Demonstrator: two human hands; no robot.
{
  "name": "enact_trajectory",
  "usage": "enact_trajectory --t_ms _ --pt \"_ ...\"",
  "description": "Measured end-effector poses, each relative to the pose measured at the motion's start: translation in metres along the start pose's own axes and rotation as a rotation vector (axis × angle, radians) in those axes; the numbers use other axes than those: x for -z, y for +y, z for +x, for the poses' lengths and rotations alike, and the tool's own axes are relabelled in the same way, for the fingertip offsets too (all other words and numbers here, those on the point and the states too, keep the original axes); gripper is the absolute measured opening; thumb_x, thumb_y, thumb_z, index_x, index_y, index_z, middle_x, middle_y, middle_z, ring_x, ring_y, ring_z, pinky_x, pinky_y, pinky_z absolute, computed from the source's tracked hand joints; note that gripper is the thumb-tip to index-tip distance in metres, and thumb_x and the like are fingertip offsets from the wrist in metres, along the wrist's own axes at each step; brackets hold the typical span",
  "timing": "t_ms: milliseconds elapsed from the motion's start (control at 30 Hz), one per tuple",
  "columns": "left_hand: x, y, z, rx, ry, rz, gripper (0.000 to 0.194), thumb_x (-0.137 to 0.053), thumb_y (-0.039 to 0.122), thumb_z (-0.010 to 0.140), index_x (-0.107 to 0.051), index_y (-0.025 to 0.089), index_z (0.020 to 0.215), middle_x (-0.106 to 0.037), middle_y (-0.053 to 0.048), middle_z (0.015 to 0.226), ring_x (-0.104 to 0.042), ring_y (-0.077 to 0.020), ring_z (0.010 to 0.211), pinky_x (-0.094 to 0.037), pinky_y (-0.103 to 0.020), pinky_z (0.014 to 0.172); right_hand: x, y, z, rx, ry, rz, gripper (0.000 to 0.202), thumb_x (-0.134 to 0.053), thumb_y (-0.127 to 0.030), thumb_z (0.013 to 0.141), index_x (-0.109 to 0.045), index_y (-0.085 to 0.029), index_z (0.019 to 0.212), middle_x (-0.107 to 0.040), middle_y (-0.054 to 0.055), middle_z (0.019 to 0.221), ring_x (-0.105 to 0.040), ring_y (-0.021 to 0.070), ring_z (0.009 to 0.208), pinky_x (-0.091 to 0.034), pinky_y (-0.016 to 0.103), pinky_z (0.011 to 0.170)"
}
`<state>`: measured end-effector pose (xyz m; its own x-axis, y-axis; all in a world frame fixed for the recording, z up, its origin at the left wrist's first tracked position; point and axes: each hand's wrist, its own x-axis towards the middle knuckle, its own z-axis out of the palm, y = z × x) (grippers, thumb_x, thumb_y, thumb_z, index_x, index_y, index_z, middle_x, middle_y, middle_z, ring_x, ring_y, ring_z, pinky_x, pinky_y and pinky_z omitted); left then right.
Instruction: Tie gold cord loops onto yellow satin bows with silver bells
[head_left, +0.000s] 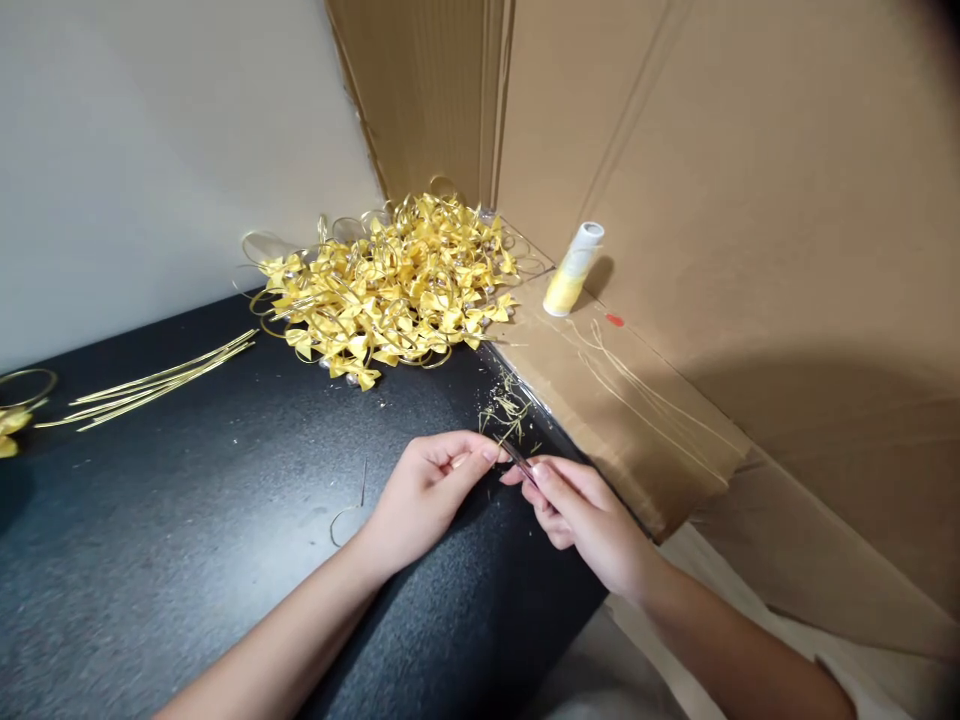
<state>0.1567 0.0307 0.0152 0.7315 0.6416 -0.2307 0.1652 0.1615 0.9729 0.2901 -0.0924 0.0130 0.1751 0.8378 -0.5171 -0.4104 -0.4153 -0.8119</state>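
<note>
Over the right part of the black tabletop, my left hand [431,490] is closed, thumb and forefinger pinched together. Whatever lies in that pinch is too small to make out. My right hand [581,510] grips a slim dark metal tool [517,460], perhaps snips or tweezers. The tool's tip meets the left fingertips. Just beyond them lie yellow-gold clippings [510,405], scattered on the table. A needle [364,482] rests left of my left hand, near a thin curved thread [334,525].
A heap of yellow ribbon bows [405,285] on gold wire loops fills the back corner. Gold wires [157,382] lie at left beside another bow [11,425]. A thread spool [574,270] stands on cardboard [600,400], near loose cords [645,395]. Cardboard walls [750,200] rise behind.
</note>
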Motion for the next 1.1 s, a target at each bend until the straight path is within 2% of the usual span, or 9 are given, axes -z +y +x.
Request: enact_trajectory --t_ms 433,567,667,733,800,833,900,967,1100 --pt "0.0 0.004 0.001 0.002 -0.029 -0.004 0.021 -0.065 0.033 0.081 -0.075 0.016 0.074 -0.074 -0.004 0.072 -0.062 -0.0154 0.067 -0.048 -0.024 0.067 -0.002 0.002 0.0 0.021 0.04 -0.014 0.051 -0.064 -0.064 0.079 -0.066 -0.014 0.087 -0.035 -0.006 0.064 -0.026 0.0034 0.048 -0.016 0.02 0.042" --pt "0.002 0.004 0.001 0.001 -0.018 0.03 0.023 -0.064 0.034 0.081 -0.076 0.015 0.076 -0.072 -0.003 0.07 -0.058 -0.0135 0.063 -0.045 -0.023 0.063 0.001 0.005 -0.001 0.075 0.116 -0.005 0.05 -0.06 -0.063 0.082 -0.068 -0.015 0.091 -0.038 -0.005 0.066 -0.025 0.0035 0.047 -0.016 0.019 0.041" --pt "0.003 0.002 0.001 0.002 -0.012 0.036 0.025 -0.064 0.036 0.081 -0.076 0.015 0.076 -0.066 -0.001 0.063 -0.049 -0.0104 0.056 -0.039 -0.021 0.056 0.018 0.002 -0.005 0.343 0.343 -0.272 0.04 -0.053 -0.053 0.091 -0.069 -0.019 0.104 -0.05 0.0 0.072 -0.042 0.0087 0.053 -0.032 0.022 0.044" --pt "0.002 -0.002 0.002 0.017 -0.006 0.003 0.027 -0.066 0.039 0.081 -0.075 0.014 0.076 -0.056 0.002 0.054 -0.039 -0.008 0.048 -0.031 -0.02 0.048 0.035 -0.001 -0.005 0.644 0.587 -0.611 0.029 -0.054 -0.041 0.093 -0.068 -0.021 0.109 -0.062 0.005 0.084 -0.058 0.0158 0.071 -0.047 0.028 0.061" --pt "0.002 -0.007 0.003 0.055 0.008 -0.068 0.031 -0.068 0.044 0.079 -0.074 0.014 0.078 -0.042 0.006 0.047 -0.028 -0.0064 0.044 -0.022 -0.019 0.042 0.052 -0.001 -0.003 0.841 0.726 -0.913 0.025 -0.055 -0.034 0.094 -0.068 -0.022 0.111 -0.068 0.007 0.094 -0.063 0.0201 0.084 -0.051 0.035 0.076" --pt "0.002 -0.008 0.004 0.081 0.018 -0.12 0.033 -0.069 0.047 0.078 -0.073 0.014 0.079 -0.036 0.008 0.045 -0.024 -0.0059 0.042 -0.018 -0.019 0.041 0.059 0.0 -0.001 0.895 0.74 -1.037 0.024 -0.054 -0.032 0.095 -0.068 -0.022 0.11 -0.069 0.007 0.094 -0.063 0.0208 0.085 -0.051 0.036 0.079" --pt "0.004 -0.006 0.006 0.13 0.051 -0.255 0.037 -0.073 0.051 0.074 -0.07 0.014 0.081 -0.027 0.011 0.044 -0.017 -0.0053 0.042 -0.014 -0.018 0.04 0.071 0.003 0.003 0.926 0.75 -1.245 0.022 -0.053 -0.031 0.096 -0.069 -0.02 0.107 -0.069 0.008 0.093 -0.06 0.0222 0.084 -0.049 0.038 0.079" --pt "0.011 0.004 0.006 0.136 0.101 -0.394 0.038 -0.077 0.05 0.07 -0.068 0.015 0.081 -0.022 0.012 0.046 -0.013 -0.0048 0.042 -0.013 -0.017 0.039 0.079 0.006 0.007 0.904 0.741 -1.391 0.024 -0.053 -0.032 0.096 -0.071 -0.018 0.104 -0.066 0.009 0.091 -0.057 0.0235 0.083 -0.047 0.039 0.078" --pt "0.038 0.049 -0.009 -0.057 0.237 -0.538 0.03 -0.082 0.039 0.068 -0.066 0.017 0.08 -0.017 0.013 0.05 -0.01 -0.0046 0.043 -0.015 -0.015 0.036 0.081 0.003 0.005 0.82 0.78 -1.457 0.028 -0.055 -0.033 0.093 -0.073 -0.016 0.104 -0.062 0.012 0.092 -0.054 0.0276 0.087 -0.043 0.045 0.082"
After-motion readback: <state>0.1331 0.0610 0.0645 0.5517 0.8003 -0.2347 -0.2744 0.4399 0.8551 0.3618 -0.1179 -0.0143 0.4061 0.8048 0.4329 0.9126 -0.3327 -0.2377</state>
